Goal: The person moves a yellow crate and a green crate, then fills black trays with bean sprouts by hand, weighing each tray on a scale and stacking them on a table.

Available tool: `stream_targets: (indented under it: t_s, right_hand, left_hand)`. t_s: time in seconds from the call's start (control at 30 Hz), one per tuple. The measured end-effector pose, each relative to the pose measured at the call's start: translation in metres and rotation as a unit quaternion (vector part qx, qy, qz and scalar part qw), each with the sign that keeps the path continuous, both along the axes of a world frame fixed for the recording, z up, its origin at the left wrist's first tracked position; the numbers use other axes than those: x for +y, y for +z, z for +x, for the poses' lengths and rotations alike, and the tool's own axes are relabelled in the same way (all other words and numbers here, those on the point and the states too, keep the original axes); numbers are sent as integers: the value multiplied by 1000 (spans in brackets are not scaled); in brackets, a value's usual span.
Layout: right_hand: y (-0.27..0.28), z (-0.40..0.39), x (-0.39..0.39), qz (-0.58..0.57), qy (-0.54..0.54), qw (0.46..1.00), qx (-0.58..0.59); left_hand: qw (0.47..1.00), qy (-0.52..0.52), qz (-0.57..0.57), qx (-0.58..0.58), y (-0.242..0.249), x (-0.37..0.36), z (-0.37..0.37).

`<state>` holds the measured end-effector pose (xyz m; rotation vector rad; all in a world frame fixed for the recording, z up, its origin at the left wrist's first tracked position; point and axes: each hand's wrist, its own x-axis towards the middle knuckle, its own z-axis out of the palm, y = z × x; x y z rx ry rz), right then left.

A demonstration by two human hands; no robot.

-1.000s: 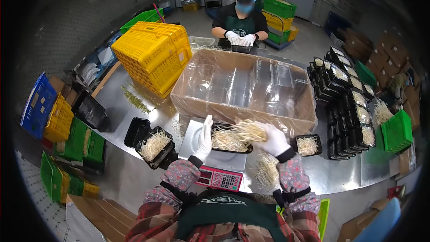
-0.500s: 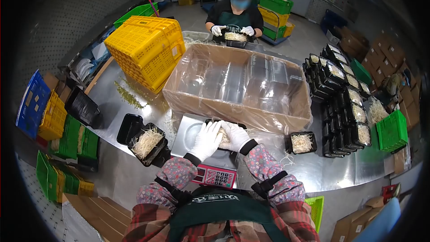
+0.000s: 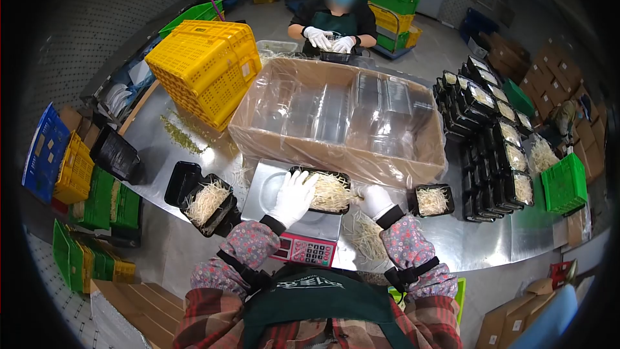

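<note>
A black tray of bean sprouts (image 3: pixel 330 192) sits on the steel pan of a scale (image 3: pixel 261 187) with a red keypad (image 3: pixel 307 249). My left hand (image 3: pixel 292 200), in a white glove, lies over the tray's left end with fingers stretched out. Just off the tray's right end, my gloved right hand (image 3: pixel 376 202) has its fingers curled together at a few sprout strands; its fingertips are partly hidden. Loose bean sprouts (image 3: pixel 365 238) lie on the steel table below that hand. To the right stands a smaller-looking filled tray (image 3: pixel 433 201), and to the left another filled tray (image 3: pixel 208 203).
Beyond the scale stands a cardboard box (image 3: pixel 336 152) lined with plastic, holding clear lids (image 3: pixel 329 113). Yellow crates (image 3: pixel 203 68) are stacked at its left. Stacked filled trays (image 3: pixel 494 155) fill the right side. Across the table, a co-worker (image 3: pixel 332 22) has gloved hands over a tray.
My hands have moved apart: the right one went right off the tray, and the left stayed near its left end. The sprouts in the tray and loose on the table are now uncovered.
</note>
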<state>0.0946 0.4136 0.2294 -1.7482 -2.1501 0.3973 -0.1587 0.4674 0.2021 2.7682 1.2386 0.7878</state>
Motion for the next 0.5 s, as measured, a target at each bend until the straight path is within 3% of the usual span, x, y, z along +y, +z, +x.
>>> stream_targets:
  t_s: [0.07,0.13,0.17,0.2,0.3,0.33,0.4,0.5]
  right_hand:
    - [16,18,-8,2,-11,999,33]
    - [37,34,-21,-11,-51,999,-5]
    - [24,49,-25,-5,-74,994,74]
    - [9,67,-27,19,-77,996,49]
    - [6,82,-47,-67,-175,967,171]
    - [-9,89,-52,-121,-222,944,214]
    - [-54,107,-60,-108,-214,936,258]
    - [-82,120,-71,-175,-153,971,-61]
  left_hand:
    - [1000,-2,-19,-2,5,0,0]
    - [998,-11,-56,-28,11,0,-2]
    - [994,-21,-93,-55,14,1,-4]
    - [994,-19,-95,-53,15,3,-6]
    - [954,-50,-211,-209,35,8,-16]
    - [954,-46,-212,-208,41,11,-20]
    - [917,-51,-275,-285,50,17,-32]
    - [916,-76,-242,-311,56,28,-52]
